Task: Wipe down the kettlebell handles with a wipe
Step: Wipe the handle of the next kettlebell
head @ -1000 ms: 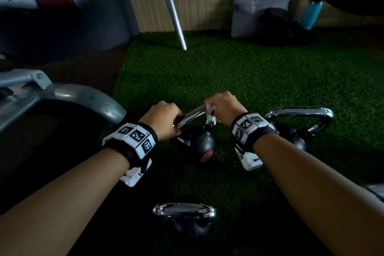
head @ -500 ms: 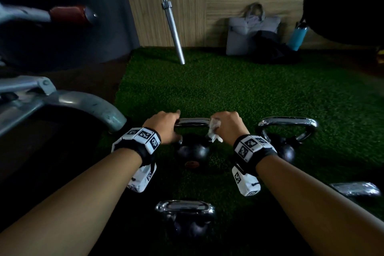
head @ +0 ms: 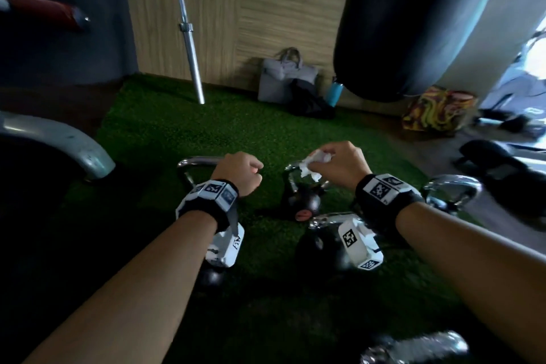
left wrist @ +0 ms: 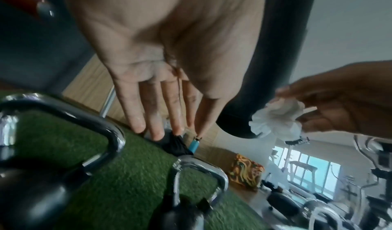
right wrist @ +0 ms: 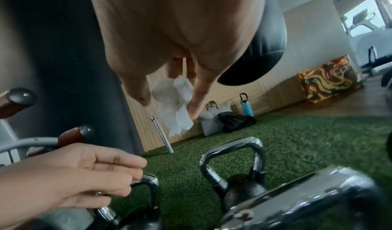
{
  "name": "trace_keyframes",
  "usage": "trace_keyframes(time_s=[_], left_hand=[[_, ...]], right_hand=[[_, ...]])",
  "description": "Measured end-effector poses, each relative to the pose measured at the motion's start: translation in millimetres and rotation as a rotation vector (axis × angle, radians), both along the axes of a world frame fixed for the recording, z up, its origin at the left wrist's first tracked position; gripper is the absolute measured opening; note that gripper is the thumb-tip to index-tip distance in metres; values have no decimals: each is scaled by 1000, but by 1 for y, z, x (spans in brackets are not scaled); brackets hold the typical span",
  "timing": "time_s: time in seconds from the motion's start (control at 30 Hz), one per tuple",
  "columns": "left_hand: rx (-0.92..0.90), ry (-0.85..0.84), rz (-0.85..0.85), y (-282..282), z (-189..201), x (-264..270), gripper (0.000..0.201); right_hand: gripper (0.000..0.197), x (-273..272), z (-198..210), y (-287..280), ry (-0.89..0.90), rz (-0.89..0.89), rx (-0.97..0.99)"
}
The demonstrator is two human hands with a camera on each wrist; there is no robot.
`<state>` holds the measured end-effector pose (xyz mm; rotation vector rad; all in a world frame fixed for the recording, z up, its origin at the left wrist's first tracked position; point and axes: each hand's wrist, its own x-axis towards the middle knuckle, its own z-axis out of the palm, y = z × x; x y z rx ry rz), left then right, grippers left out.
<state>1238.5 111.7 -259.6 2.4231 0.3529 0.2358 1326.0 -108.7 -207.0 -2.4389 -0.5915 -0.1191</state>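
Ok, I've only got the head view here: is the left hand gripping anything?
Observer: No. The left wrist view shows the left hand empty, with its fingers straight.
Operator: And is the wipe touching the middle handle?
Observer: No. In the right wrist view the wipe hangs clear above the kettlebell handle, pinched between the right hand's thumb and fingertips.
Operator: What's past the patterned bag? It's blurred for me.
Observer: The left wrist view shows a treadmill in front of a window.
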Motion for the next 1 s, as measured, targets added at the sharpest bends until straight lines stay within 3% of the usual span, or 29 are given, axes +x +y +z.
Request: trace_keyframes(time_s=[0.13,0.3,0.4,0.7,1.0], left_hand=[[31,106,-124,-45,5,2,37],[38,169,-64,-61,16,2,39],[57,245,-58,-68,13,14,44],[329,419,-31,-85,-14,69,46],[370,487,97,-81,-40,117,40]], right_hand=[[25,-9,31,-42,-21,-12,-41],[14,7,48,-76,25,-33,-167],[18,30,48,-85,-13,-19,-141],[30,134,-24,-102,13,75,22],[19,197,-84,-71,51,190,78]])
